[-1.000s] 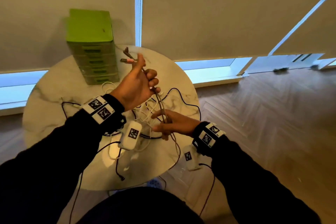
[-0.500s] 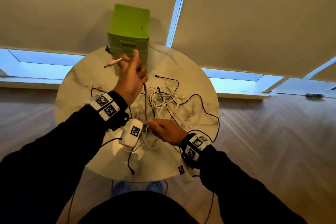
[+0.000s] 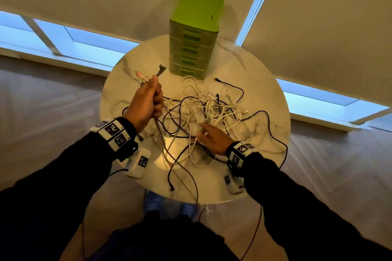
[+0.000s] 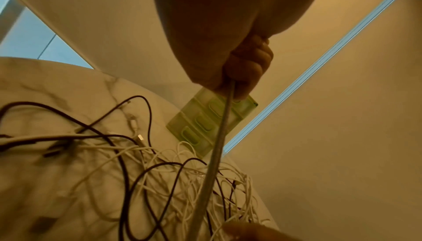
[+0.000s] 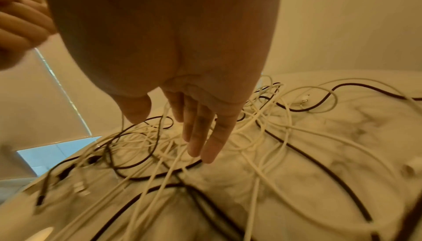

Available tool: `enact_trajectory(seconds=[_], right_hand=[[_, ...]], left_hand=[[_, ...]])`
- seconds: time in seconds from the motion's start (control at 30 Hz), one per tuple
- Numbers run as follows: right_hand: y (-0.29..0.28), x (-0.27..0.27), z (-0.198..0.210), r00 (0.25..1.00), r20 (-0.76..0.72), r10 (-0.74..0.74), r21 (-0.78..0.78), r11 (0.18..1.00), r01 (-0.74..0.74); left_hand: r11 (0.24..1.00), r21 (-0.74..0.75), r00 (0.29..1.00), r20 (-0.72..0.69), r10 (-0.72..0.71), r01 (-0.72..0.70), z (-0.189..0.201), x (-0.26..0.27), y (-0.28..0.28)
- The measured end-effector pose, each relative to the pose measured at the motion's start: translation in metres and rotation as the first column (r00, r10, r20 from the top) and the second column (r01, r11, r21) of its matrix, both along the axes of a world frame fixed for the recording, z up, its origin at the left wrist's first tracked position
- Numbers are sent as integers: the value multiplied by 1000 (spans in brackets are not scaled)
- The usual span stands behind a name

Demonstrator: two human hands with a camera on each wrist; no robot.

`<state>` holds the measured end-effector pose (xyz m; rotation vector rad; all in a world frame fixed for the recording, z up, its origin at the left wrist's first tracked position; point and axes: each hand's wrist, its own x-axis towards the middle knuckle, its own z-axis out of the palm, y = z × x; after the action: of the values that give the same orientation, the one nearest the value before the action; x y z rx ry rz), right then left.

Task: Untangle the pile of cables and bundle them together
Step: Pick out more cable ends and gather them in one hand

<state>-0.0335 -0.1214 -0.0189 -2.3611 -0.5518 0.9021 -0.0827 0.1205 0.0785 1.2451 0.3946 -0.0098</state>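
Note:
A tangled pile of white and black cables lies on the round marble table. My left hand is raised over the table's left side and grips a few grey cables; their plug ends stick up above my fist, and the cables hang down toward the near edge. My right hand hovers just over the pile's near side, fingers straight and spread, holding nothing.
A green drawer box stands at the table's far edge. A black cable loops out to the right rim and another black cable end lies near the front edge. Wooden floor surrounds the table, with blinds behind it.
My right hand let go of the grey cable and moved right over the pile, fingers opened. My left hand kept its grip and lowered a little. The head view swung left.

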Motion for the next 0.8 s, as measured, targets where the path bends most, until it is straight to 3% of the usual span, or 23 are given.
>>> enact_trajectory(seconds=[0.1, 0.3, 0.47, 0.6, 0.7, 0.8], right_hand=[[3, 32, -9, 999, 38, -15, -25, 1000, 16], [6, 64, -4, 964, 263, -29, -79, 996, 51], [43, 7, -1, 937, 194, 292, 20, 953, -301], [72, -27, -24, 859, 70, 508, -131, 858, -496], [74, -20, -29, 885, 38, 463, -278, 856, -436], [63, -9, -25, 922, 102, 373, -365, 876, -314]], left_hand=[[998, 63, 1000, -17, -19, 20, -3, -13, 1], [993, 110, 999, -28, 37, -34, -6, -29, 7], [986, 140, 995, -30, 93, -88, -9, -36, 21], [980, 161, 992, -35, 122, -115, -7, -40, 30], [980, 155, 991, -32, 130, -124, -8, -40, 36], [982, 144, 991, -46, 128, -120, -13, -39, 38]])
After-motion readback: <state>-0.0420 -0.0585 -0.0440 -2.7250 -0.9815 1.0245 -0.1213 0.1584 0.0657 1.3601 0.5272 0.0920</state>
